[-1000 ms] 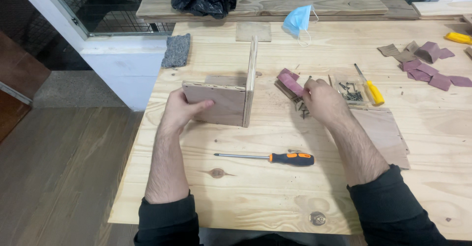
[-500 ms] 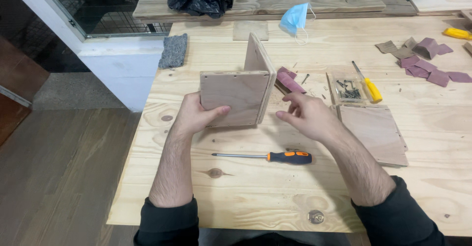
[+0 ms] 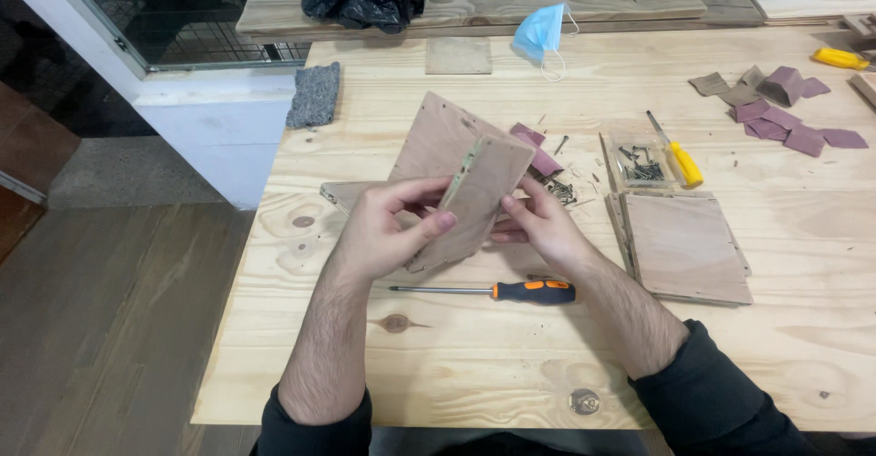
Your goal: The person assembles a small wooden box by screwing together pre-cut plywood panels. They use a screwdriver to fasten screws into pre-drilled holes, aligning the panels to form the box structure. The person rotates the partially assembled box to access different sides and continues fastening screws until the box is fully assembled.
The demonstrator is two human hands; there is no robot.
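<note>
Done: I see two plywood panels [image 3: 461, 178] already joined at an edge into a corner piece.
Left: a loose panel [image 3: 686, 246] lies right on the tabletop [image 3: 456, 365], screws [image 3: 643, 160] far of it; orange screwdriver [image 3: 511, 291] idle near me.
Left hand [image 3: 388, 228]: wrapped around the near panel, thumb on its face.
Right hand [image 3: 538, 223]: fingers closed on the panel's right edge, piece tilted above the tabletop.

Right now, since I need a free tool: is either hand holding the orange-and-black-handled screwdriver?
No, the orange-and-black-handled screwdriver lies on the pine table untouched.
</note>
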